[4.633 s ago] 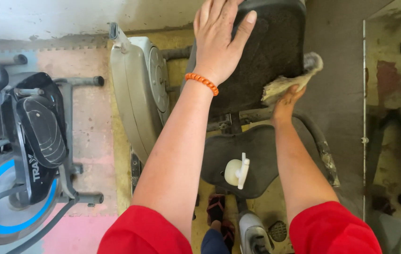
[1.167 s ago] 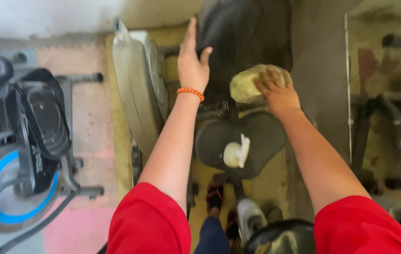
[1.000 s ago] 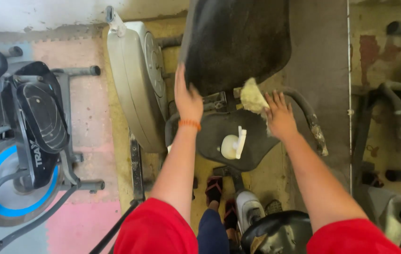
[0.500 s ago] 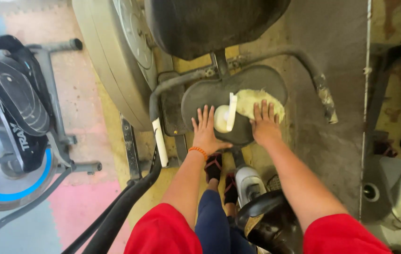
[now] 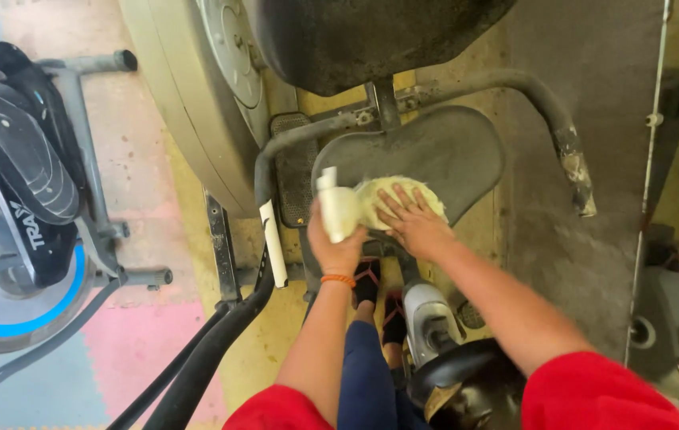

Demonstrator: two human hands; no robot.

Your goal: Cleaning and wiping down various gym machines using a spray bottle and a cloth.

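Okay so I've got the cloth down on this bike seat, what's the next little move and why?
Probably sweep the right hand and its pale cloth outward over the seat. The cloth lies bunched at the near edge, the hand pressed flat on it, and the rest of the grey surface shows bare. The left hand holds a white bottle beside it.

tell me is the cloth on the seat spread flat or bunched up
Bunched up: the yellowish cloth sits as a rumpled wad under the right hand, which presses it onto the dark seat.

backrest (image 5: 371, 36) above seat (image 5: 451, 151), handlebars (image 5: 546, 111) flanking
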